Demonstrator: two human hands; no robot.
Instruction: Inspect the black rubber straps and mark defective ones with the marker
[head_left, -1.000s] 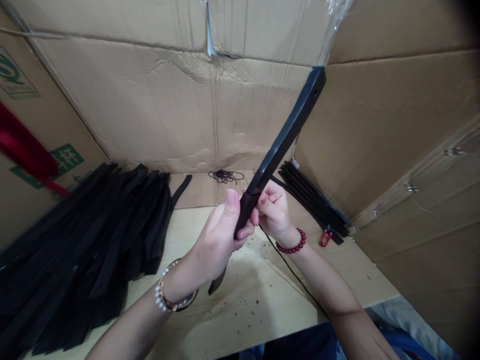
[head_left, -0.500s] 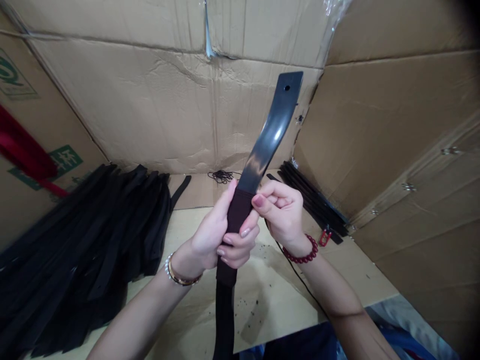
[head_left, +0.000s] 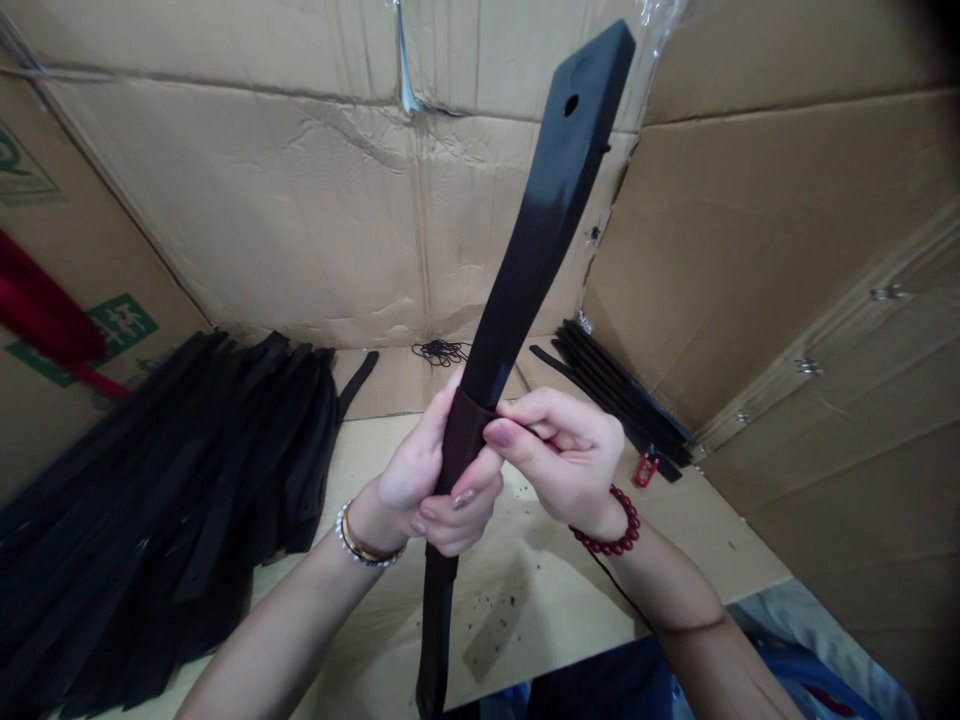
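Observation:
A long black curved strip (head_left: pixel 525 240) with a hole near its upper end stands tilted in front of me. A dark brown sleeve (head_left: pixel 462 435) covers its middle. My left hand (head_left: pixel 442 490) is wrapped round the sleeve and the strip. My right hand (head_left: pixel 562 450) is closed, thumb and forefinger pinching at the sleeve's upper right edge. A thin black cord (head_left: pixel 611 572) trails below the right wrist, and a dark bit of it seems to show at the fingers. The fingertips hide the exact point of grip.
A big pile of black strips (head_left: pixel 187 500) lies on the left of the table (head_left: pixel 360 640). At the back are a tangle of black cord (head_left: pixel 439 352) and more dark strips (head_left: pixel 622 390), with a small red tool (head_left: pixel 646 468) beside them. Cardboard walls (head_left: pixel 300 220) enclose the table.
The strip has turned so its narrow edge shows, and its upper end has risen. Both hands have dropped slightly, still holding at the sleeve.

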